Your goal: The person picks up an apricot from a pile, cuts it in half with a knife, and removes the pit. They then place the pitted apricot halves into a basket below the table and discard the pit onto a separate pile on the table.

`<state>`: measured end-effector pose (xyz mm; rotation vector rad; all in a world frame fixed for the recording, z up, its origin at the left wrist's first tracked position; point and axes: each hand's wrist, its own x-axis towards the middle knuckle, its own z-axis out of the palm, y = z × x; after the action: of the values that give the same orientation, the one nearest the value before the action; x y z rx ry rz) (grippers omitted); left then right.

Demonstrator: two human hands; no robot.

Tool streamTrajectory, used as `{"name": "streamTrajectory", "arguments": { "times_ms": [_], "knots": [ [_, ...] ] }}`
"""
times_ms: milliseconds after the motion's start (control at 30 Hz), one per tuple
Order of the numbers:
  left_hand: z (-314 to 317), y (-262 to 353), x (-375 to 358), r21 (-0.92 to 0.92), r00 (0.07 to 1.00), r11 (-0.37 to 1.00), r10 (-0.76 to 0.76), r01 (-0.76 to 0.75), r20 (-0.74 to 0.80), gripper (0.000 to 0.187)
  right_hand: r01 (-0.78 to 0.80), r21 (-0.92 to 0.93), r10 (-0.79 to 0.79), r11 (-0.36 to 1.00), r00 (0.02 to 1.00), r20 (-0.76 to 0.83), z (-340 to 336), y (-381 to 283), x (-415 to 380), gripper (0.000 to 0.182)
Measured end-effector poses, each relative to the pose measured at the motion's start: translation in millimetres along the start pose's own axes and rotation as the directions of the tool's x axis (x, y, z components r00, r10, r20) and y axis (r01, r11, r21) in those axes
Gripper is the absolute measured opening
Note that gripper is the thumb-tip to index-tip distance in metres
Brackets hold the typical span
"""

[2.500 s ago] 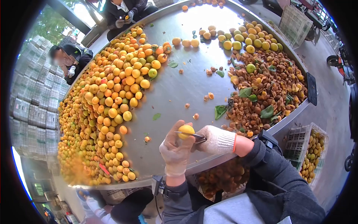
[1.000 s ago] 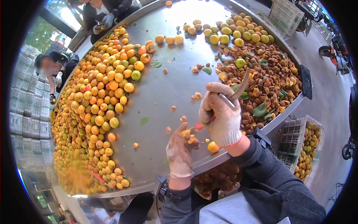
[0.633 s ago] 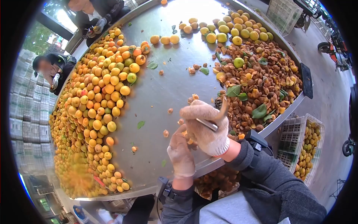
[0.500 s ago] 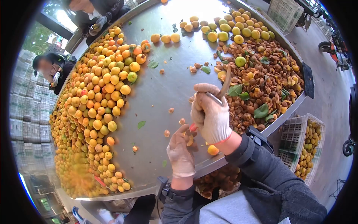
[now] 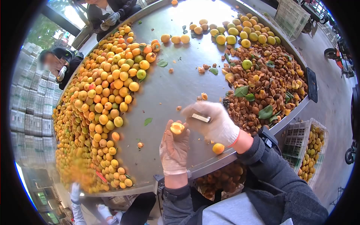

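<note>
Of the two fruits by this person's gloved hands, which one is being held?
The cut fruit in the left hand, its pale inside showing; the other fruit lies loose on the metal table, near its edge.

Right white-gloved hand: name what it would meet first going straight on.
The right hand would likely meet the small, roundish brown scrap just ahead, unless it passes above; depth is unclear.
</note>
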<state>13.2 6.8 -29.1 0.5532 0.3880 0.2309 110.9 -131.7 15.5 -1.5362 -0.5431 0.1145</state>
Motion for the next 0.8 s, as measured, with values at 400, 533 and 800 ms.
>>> {"name": "streamTrajectory", "arguments": {
  "times_ms": [400,533,800],
  "knots": [
    [19.9,3.7,-37.1,0.196,0.999,0.979,-0.052,0.051,0.000,0.030,-0.399,0.119,0.391,0.909,0.917,0.082,-8.2,-17.5,-15.0,0.011],
    [42.0,-13.2,-47.9,0.909,0.979,0.363,-0.090,0.203,-0.183,0.029,-0.573,0.313,0.616,0.758,0.786,-0.052,-38.2,-35.3,-17.5,0.020],
    [51.3,-64.6,-25.2,0.806,0.983,-0.576,-0.178,-0.136,0.038,0.032,-0.250,0.175,0.280,0.952,0.943,-0.179,-67.7,-20.6,-44.0,0.022]
  ]
}}
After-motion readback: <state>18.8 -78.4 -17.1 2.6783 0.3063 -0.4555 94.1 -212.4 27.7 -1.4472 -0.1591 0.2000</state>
